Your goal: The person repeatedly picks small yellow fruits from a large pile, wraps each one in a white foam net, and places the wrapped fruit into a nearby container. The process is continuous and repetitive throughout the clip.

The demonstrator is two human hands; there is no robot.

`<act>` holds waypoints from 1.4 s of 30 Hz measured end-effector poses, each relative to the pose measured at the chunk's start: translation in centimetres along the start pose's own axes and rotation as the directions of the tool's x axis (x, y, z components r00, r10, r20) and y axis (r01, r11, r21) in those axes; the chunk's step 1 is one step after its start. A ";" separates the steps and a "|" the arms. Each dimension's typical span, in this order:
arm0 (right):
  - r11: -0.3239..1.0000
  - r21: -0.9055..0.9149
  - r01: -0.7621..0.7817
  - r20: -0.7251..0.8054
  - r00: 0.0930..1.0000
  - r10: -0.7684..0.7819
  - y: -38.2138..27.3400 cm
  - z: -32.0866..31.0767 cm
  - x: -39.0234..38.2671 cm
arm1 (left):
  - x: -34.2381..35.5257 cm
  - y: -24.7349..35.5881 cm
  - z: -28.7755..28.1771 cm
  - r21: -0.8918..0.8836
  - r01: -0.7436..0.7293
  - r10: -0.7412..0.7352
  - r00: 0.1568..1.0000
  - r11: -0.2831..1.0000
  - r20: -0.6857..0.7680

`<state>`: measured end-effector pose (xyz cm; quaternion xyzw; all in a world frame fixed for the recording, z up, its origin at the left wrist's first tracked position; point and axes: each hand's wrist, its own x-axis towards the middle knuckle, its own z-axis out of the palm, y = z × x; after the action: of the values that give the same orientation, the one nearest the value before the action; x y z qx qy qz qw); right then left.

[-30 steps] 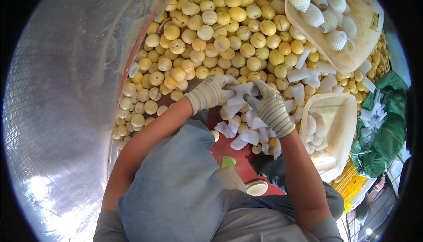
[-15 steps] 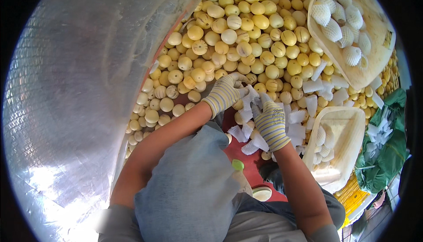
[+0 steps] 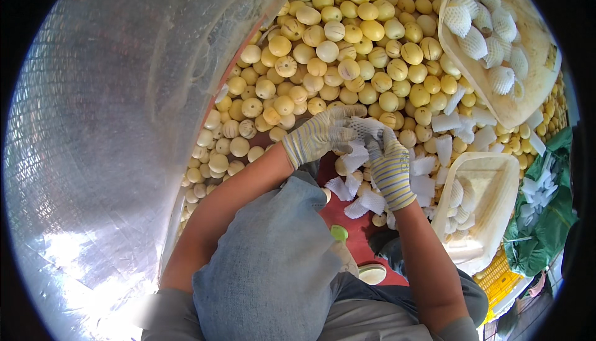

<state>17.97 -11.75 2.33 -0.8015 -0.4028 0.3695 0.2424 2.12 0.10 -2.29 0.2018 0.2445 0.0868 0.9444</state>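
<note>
Fruit (image 3: pixel 487 49), net-wrapped, in upper white tub (image 3: pixel 539 36); a few more in lower white tub (image 3: pixel 495 186); foam sleeves (image 3: pixel 539 192) in green bag (image 3: pixel 549 235). Gripped between left hand (image 3: pixel 320 134) and right hand (image 3: pixel 390 168), above loose yellow fruit (image 3: pixel 372 30): white foam net (image 3: pixel 366 128), rounder now than half a second ago; cannot tell whether around a fruit.

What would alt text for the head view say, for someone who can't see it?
A person's gloved left hand and right hand hold a white foam net by a large pile of yellow fruit. Two tubs with net-wrapped fruit sit to the right.
</note>
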 end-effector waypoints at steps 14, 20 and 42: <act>0.998 -0.006 -0.059 0.338 0.940 0.058 3.0 -0.3 -2.3 | 0.2 10.3 -4.2 0.901 0.424 0.931 0.357 -0.090 -0.075; 0.998 -0.047 -0.039 0.379 0.924 0.054 2.8 0.6 -2.8 | 3.0 11.6 -8.4 0.692 0.644 0.827 0.549 -0.327 -0.120; 0.015 0.942 -0.334 0.334 0.942 -0.040 -1.5 -1.4 2.2 | -0.7 4.6 3.9 0.010 -0.173 0.172 0.983 0.985 0.058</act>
<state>19.25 -9.26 3.32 -0.3850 0.0263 0.6714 0.6326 3.12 2.77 3.05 0.2316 0.1998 0.1608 0.9384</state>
